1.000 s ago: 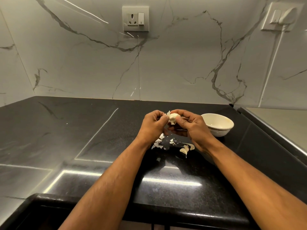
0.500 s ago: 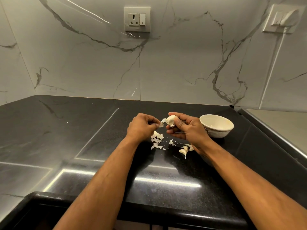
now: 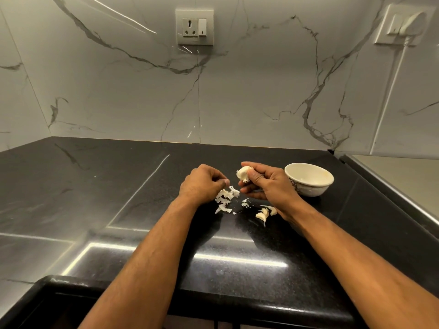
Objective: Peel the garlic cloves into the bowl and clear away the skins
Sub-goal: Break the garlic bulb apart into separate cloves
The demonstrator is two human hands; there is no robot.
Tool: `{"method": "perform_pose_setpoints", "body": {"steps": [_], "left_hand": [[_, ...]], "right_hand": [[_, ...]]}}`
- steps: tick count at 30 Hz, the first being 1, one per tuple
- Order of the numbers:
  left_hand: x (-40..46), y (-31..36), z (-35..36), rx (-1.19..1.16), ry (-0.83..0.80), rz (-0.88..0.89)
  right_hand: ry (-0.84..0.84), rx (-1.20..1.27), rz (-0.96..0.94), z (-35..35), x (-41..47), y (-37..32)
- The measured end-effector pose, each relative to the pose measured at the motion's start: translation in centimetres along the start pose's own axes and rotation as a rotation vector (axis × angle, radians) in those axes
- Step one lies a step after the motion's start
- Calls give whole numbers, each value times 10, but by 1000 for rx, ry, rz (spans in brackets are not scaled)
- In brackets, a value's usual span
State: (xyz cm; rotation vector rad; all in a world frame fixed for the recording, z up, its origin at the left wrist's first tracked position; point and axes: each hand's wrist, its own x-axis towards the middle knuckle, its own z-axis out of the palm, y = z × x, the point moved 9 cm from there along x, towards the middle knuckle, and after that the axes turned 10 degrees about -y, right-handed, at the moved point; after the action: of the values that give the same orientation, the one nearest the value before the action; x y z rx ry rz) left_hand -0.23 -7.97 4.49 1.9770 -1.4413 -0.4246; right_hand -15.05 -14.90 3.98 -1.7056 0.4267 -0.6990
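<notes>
My right hand (image 3: 266, 184) holds a pale chunk of garlic (image 3: 243, 174) between thumb and fingers, raised above the black counter. My left hand (image 3: 202, 184) sits just to its left with curled fingers, pinching a thin strip of garlic skin (image 3: 232, 189) at the fingertips. Below the hands lies a heap of white skins (image 3: 223, 201). A few loose cloves (image 3: 263, 214) rest on the counter near my right wrist. A cream bowl (image 3: 308, 179) stands right of my right hand; its inside looks nearly bare.
The black stone counter (image 3: 118, 198) runs back to a marble wall with a socket (image 3: 194, 27). A raised ledge (image 3: 392, 186) borders the right side. A second plug and white cable (image 3: 401, 27) are at the upper right. The counter's front edge is close to me.
My left hand has pulled away from the garlic, left and down toward the skin heap, taking a strip of skin with it. The right hand kept holding the garlic.
</notes>
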Motion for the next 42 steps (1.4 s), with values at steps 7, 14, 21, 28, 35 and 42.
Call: {"method": "perform_pose_setpoints", "body": {"steps": [7,14,21,28,35,42], "left_hand": [[-8,24,-5,-349,15,214],[-13,36,2,-398,-9,351],[-15,37,3,-495,17,397],[-19,41,0,-499,141,463],[-19,43,2,-447,156,468],[-22,52,8,-348,177,489]], "right_hand": [[15,-30,-1,-2,0,-1],[0,-46,-25,-1,0,-4],[37,-71,-76,-1,-3,-13],[48,-24,-79,4,-7,-14],[93,-75,-122,1,-7,-17],[131,-65,-120,-3,-6,-17]]}}
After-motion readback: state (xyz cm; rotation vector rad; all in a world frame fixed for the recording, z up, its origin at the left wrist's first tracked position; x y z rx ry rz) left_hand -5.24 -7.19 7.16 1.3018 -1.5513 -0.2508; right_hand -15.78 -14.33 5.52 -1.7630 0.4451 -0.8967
